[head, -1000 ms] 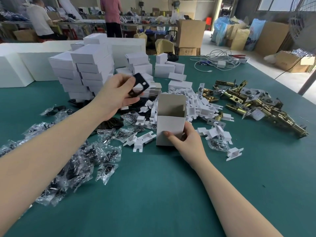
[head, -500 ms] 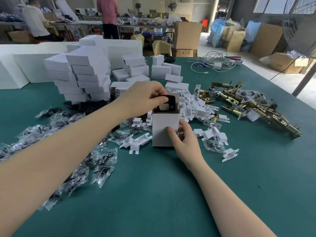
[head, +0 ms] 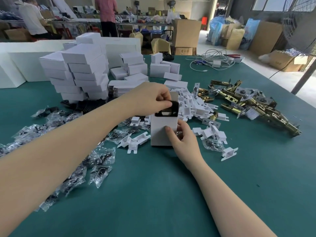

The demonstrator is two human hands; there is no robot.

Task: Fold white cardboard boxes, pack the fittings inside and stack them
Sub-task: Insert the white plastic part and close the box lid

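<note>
Since a second ago the left hand [head: 152,98] has carried the black plate [head: 168,109] from up beside the stacks down to the mouth of the white box [head: 163,130], and the box itself has barely shifted on the green table [head: 171,194].

In the head view, the only one, the left hand pinches the plate by its upper edge between thumb and curled fingers; the plate sits partly inside the open top, its cut-out window showing above the front wall. The right hand [head: 184,139] grips the upright box low on its right side, thumb flat on the front face, fingers wrapped behind. The box stands on the table among loose white cardboard inserts [head: 210,132], with clear bagged parts [head: 100,171] to the left, brass latch bodies [head: 253,106] well apart to the right, and the stacked finished boxes [head: 82,72] behind.

The likely trouble is the plate catching on the box rim: it looks about as wide as the opening, so a tilted entry could jam it or buckle the thin wall. Pressing down hard could also tip the tall, narrow box if the right hand's hold slackens, scattering the nearby inserts.
</note>
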